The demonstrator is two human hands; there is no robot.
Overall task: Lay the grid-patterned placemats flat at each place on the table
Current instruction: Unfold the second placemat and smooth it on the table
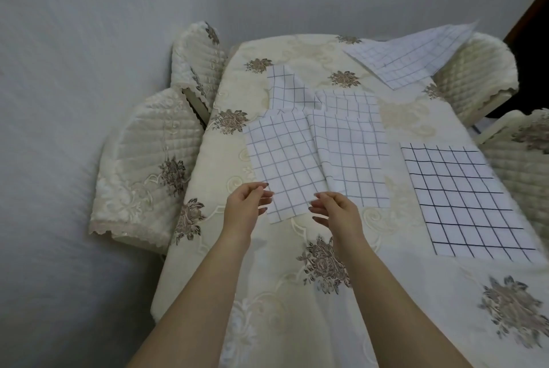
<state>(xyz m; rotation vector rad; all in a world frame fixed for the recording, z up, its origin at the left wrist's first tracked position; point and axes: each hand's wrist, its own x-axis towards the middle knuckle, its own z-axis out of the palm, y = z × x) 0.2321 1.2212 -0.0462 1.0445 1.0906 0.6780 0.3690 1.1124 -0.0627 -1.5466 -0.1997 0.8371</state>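
My two bare forearms reach forward over the table (267, 308), which is covered by a cream tablecloth (282, 278) embroidered with brown flower clusters. My left hand (245, 204) hangs just above the cloth, its fingers loosely curled and parted, thumb apart from the rest, gripping nothing. My right hand (335, 210) mirrors it, fingers slack and slightly spread, also empty. The two hands face each other with a gap between them.

In that gap, and running away from my fingertips, lies the near corner of a grid-patterned placemat (282, 165). Whether my fingertips touch its edge I cannot tell; they are at most just beside it. This placemat belongs to a loose pile beyond my hands: a second placemat (353, 157) overlaps it on the side of my right hand, and further out a third (286, 88) and a fourth (353, 103) stick out from under them at different angles. None of the pile lies squared up.

Off to the right of my right hand, well apart from the pile, one placemat with darker grid lines (463, 201) lies flat at the table's edge. Far beyond my right hand, another placemat (410, 56) rests at the far corner, its outer part lifted over a quilted chair back (475, 70).

Left of my left hand, two more quilted chair backs (142, 165) stand against the table's side, close to a pale wall (74, 70).
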